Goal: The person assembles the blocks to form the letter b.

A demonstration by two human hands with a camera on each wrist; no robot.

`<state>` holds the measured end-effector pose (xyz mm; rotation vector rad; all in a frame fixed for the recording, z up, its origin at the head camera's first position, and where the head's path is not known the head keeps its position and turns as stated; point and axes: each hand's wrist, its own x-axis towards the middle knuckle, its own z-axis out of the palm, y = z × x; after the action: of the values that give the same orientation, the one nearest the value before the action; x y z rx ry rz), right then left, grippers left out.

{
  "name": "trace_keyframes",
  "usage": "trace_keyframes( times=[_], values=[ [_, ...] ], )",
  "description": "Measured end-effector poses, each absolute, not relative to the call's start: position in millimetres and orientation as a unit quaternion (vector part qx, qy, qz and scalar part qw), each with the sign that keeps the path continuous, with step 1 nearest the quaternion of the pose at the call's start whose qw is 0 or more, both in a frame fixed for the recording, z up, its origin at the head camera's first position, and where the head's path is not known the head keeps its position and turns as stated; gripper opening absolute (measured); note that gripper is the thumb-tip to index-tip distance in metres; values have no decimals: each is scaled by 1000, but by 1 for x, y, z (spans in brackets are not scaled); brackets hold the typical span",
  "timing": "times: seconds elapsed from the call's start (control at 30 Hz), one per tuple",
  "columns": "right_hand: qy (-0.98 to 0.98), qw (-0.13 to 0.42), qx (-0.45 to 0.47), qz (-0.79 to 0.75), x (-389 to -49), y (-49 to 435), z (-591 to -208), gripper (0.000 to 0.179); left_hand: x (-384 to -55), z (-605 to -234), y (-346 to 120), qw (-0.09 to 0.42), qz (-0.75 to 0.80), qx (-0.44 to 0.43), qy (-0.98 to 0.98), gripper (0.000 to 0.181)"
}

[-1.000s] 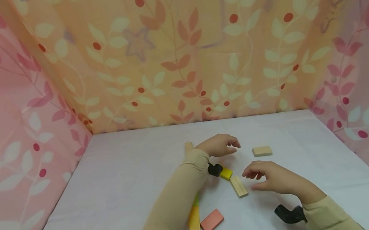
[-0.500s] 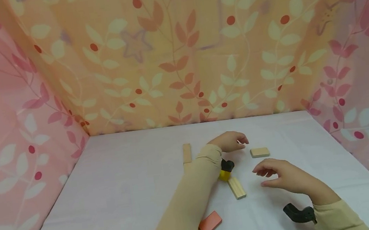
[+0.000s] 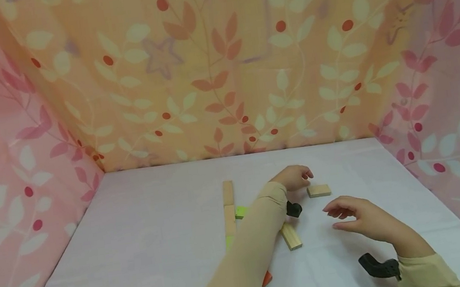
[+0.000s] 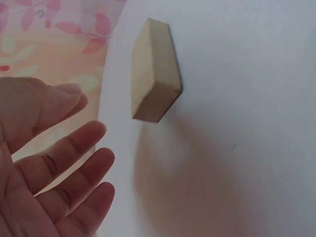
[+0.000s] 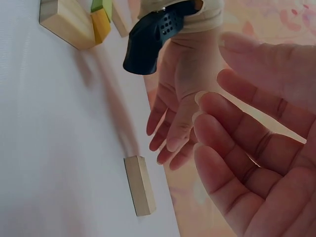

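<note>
My left hand [image 3: 293, 177] hovers just behind and left of a plain wooden block [image 3: 318, 191] that lies apart at the back right. In the left wrist view this wooden block [image 4: 154, 74] lies beyond the loosely bent fingers [image 4: 81, 185], with a gap between. My right hand [image 3: 362, 218] hangs above the table in front of that block, fingers relaxed, holding nothing. In the right wrist view the left hand [image 5: 180, 98] reaches over toward the wooden block [image 5: 140, 186]. Another wooden block [image 3: 291, 236] lies beside the left sleeve, which partly hides it.
A line of end-to-end blocks [image 3: 229, 206] runs left of the left sleeve. A green block [image 3: 241, 212] adjoins it; a red block [image 3: 266, 278] is mostly hidden by the sleeve. Black wrist cameras [image 3: 378, 266] hang at the cuffs. Patterned curtains [image 3: 220, 68] enclose the white table [image 3: 152, 248].
My left hand has moved right, closer to the wooden block at the back. My right hand has shifted slightly right. The left sleeve now covers the yellow block and most of the red one.
</note>
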<state>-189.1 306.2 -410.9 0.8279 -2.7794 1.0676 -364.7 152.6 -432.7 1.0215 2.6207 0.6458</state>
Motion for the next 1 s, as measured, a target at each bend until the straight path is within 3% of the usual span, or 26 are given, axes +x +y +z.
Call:
trace_keyframes(
  times=[0.3,0.57,1.0],
  values=[
    [-905,-5,231,357,-185,313,-410,30,-356,-449,170,116,217,285,926,22],
    [-907,12,232,351,-182,319,-414,30,-340,-446,179,74,184,258,945,13],
    [-904,25,232,358,-177,325,-413,28,-337,-451,189,33,144,288,946,14]
  ],
)
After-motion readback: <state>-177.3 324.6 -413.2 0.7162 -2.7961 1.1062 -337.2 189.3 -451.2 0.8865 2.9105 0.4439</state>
